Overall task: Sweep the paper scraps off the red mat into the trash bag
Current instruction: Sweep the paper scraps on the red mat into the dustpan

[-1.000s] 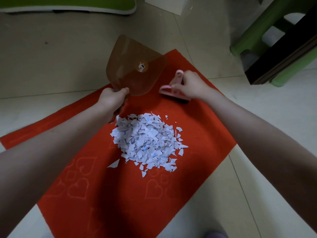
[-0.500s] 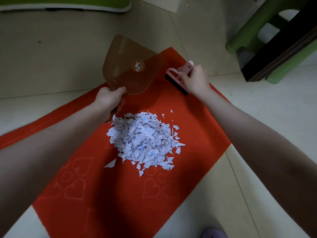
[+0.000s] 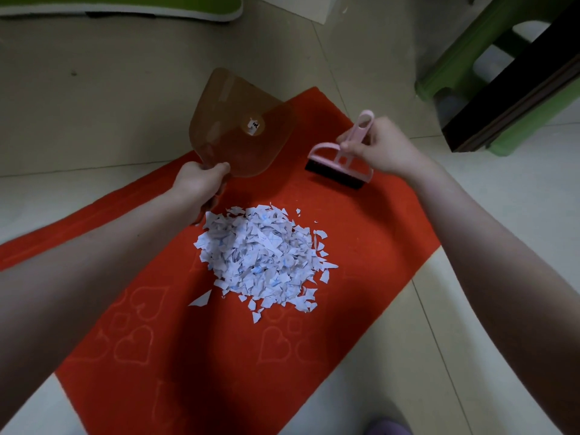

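Head view, sweep about to begin. The left hand (image 3: 201, 183) grips the narrow end of a translucent brown plastic dustpan (image 3: 241, 130), fingers curled round it, the pan held tilted up off the red felt mat with embossed hearts (image 3: 386, 221). The right hand (image 3: 384, 147) pinches the looped handle of a small pink hand brush with dark bristles (image 3: 339, 169). Over the last second I watched this brush go from lying low beside the pan's edge to a proper working hold: it now sits apart from the pan, to its right, bristle strip down on or just above the mat and facing the heap. The heap of torn white paper scraps with blue ink marks (image 3: 263, 255) has not shifted; it lies mid-mat, near both tools, with one loose piece (image 3: 201, 299) just off its left side. I judge both tools ready but no scrap yet collected. The pan must next come down flat at the heap's edge. No trash bag is in view, so its position is unknown to me.
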Demonstrator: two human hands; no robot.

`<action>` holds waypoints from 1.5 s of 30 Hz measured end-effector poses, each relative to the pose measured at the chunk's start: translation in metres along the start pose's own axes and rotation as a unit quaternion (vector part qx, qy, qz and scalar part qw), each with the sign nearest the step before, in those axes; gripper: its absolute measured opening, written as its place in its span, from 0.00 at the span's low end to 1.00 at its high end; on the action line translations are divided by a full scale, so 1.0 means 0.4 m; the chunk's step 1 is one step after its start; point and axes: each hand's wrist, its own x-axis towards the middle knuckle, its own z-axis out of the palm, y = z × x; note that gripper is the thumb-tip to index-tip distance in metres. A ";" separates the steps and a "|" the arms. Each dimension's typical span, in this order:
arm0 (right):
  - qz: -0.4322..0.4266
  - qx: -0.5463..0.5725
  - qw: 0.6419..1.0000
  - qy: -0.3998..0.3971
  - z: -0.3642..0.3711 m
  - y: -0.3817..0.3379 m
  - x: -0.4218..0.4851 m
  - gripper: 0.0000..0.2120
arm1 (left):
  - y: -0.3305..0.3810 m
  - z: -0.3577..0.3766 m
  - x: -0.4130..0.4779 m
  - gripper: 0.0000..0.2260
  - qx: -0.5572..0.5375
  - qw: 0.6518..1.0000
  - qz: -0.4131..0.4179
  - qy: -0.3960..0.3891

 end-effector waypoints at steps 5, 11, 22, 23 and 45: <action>0.008 -0.029 0.992 0.126 0.083 -0.011 0.051 0.09 | 0.006 0.006 -0.003 0.15 0.001 1.000 0.014 0.002; -0.026 -0.142 0.990 -0.003 0.121 -0.033 0.095 0.10 | 0.008 0.000 -0.016 0.15 -0.007 1.000 0.016 0.006; -0.049 -0.046 0.997 -0.041 0.005 -0.022 -0.008 0.08 | 0.010 -0.009 -0.012 0.15 -0.007 1.000 0.007 0.011; -0.040 -0.056 0.998 0.007 0.021 -0.017 0.008 0.08 | 0.010 -0.007 -0.013 0.15 -0.006 1.000 0.007 0.009; -0.035 -0.020 0.995 -0.096 -0.009 -0.026 0.059 0.10 | 0.001 -0.009 -0.006 0.16 -0.008 1.000 0.004 0.009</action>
